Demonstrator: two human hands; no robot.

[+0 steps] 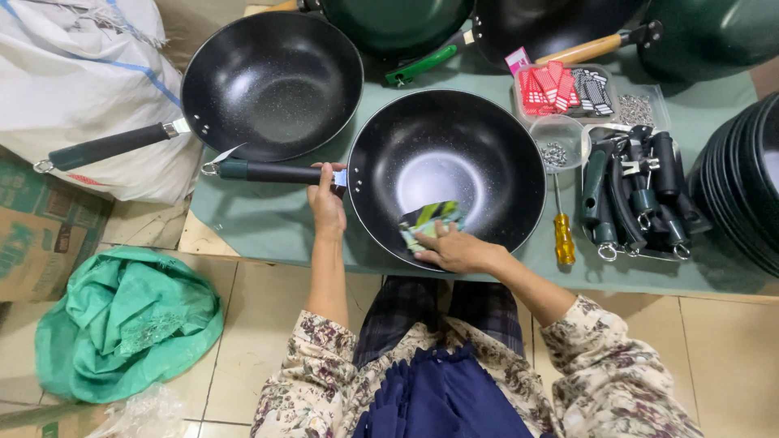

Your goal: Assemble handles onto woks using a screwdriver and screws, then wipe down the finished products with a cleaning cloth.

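A black speckled wok lies on the green table cover in front of me. My left hand grips its dark green handle near the pan's rim. My right hand presses a folded green patterned cloth against the inside of the wok at its near edge.
A second black wok lies behind left, more pans at the back. A tray of red and black pieces, a bowl of small metal parts, a yellow screwdriver, loose handles, stacked pans, a white sack and a green cloth bundle lie around.
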